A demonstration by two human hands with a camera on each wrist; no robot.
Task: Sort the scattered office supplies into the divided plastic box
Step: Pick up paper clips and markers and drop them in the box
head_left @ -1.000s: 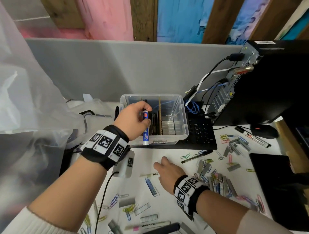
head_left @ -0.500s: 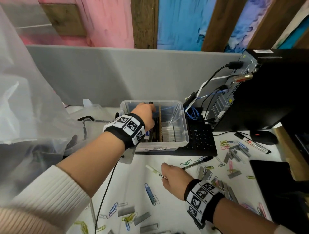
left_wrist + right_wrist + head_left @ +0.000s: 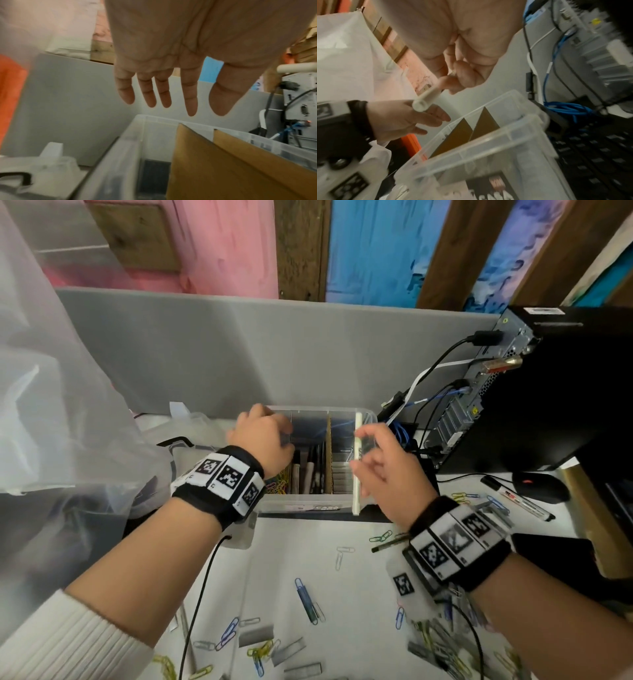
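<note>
Though divided, box with markers

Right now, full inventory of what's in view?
divided plastic box: one, clear, back of desk, brown dividers; paper clips, markers, staple strips inside
white marker: one, in right hand over box's right side
black-and-white marker: one, desk right
paper clips: many, mixed colours, scattered on desk
staple strips: several, grey, near edge
mouse: one, black, right
keyboard: one, black, right of box
computer tower: one, black, cabled
plastic sheet: clear, left
left hand: empty, fingers straight, over box's left end
right hand: pinches white marker
</note>
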